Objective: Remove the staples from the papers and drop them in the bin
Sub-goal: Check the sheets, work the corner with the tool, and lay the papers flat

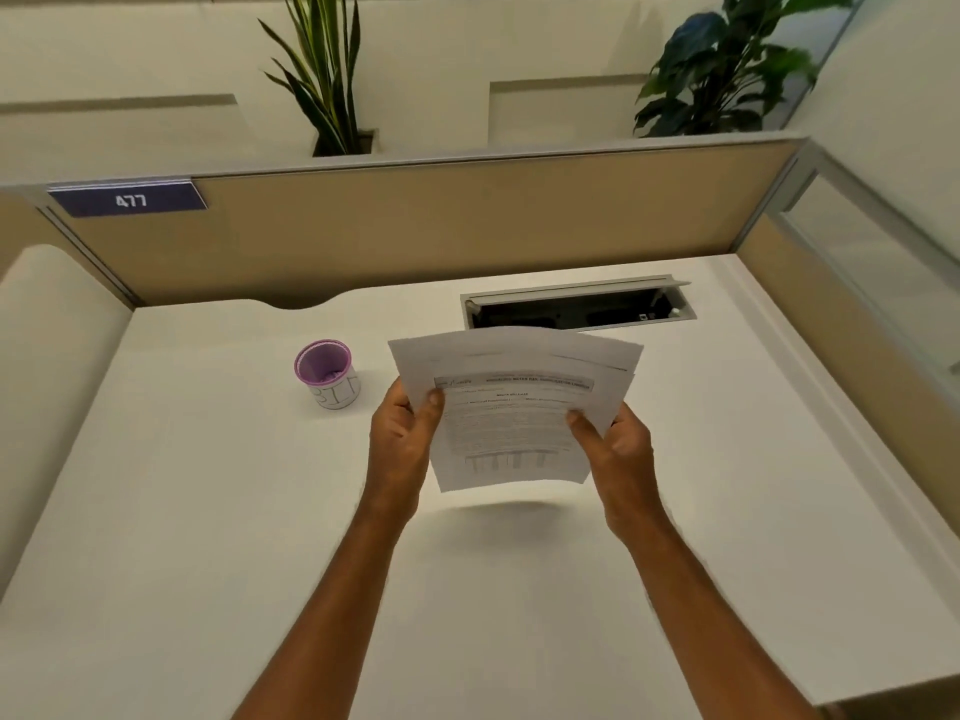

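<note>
I hold a small stack of printed papers (511, 407) in the air above the white desk (208, 511). My left hand (402, 439) grips the stack's left edge with the thumb on top. My right hand (618, 441) grips the right edge the same way. The sheets fan out slightly at the top. No staple is visible at this distance. A small purple-rimmed cup labelled as the bin (328, 374) stands upright on the desk, left of the papers and apart from my hands.
An open cable hatch (576, 306) lies in the desk behind the papers. Beige partition walls (441, 226) enclose the desk at the back and right, with a "477" sign (130, 200). Two plants (327, 70) stand beyond the partition.
</note>
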`<state>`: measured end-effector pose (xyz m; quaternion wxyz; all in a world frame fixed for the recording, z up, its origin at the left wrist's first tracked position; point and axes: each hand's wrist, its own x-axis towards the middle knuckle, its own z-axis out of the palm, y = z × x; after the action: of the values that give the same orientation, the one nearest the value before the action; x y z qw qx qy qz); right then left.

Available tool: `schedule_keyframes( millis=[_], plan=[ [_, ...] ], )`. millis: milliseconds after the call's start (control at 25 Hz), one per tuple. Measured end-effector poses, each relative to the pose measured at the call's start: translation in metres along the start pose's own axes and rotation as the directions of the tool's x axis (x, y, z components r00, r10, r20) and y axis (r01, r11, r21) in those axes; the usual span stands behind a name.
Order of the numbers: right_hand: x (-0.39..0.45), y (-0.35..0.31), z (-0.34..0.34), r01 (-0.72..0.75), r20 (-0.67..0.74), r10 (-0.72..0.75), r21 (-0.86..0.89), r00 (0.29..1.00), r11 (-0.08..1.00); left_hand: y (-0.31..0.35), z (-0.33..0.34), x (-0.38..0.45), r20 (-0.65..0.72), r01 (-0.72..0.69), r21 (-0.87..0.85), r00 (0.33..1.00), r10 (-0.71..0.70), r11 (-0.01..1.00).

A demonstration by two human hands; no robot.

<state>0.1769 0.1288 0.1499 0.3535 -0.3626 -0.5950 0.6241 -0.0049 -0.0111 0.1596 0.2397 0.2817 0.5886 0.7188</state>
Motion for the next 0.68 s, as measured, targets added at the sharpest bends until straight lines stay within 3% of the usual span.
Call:
schedule_keyframes(
  millis=[240, 480, 680],
  plan=[
    [-0.008, 0.048, 0.007, -0.178, -0.055, 0.177, -0.015, 0.983, 0.984, -0.047, 0.01, -0.028, -0.055, 0.273, 0.057, 0.961, -0.27, 0.96],
    [-0.004, 0.053, -0.002, -0.119, -0.072, 0.117, -0.012, 0.99, 0.993, -0.05, 0.002, -0.022, -0.05, 0.207, 0.067, 0.978, -0.204, 0.976],
    [-0.015, 0.086, 0.001, -0.22, -0.062, 0.212, -0.162, 0.975, 0.962, -0.077, 0.004, -0.036, -0.075, 0.35, 0.089, 0.936, -0.344, 0.932]
  ],
)
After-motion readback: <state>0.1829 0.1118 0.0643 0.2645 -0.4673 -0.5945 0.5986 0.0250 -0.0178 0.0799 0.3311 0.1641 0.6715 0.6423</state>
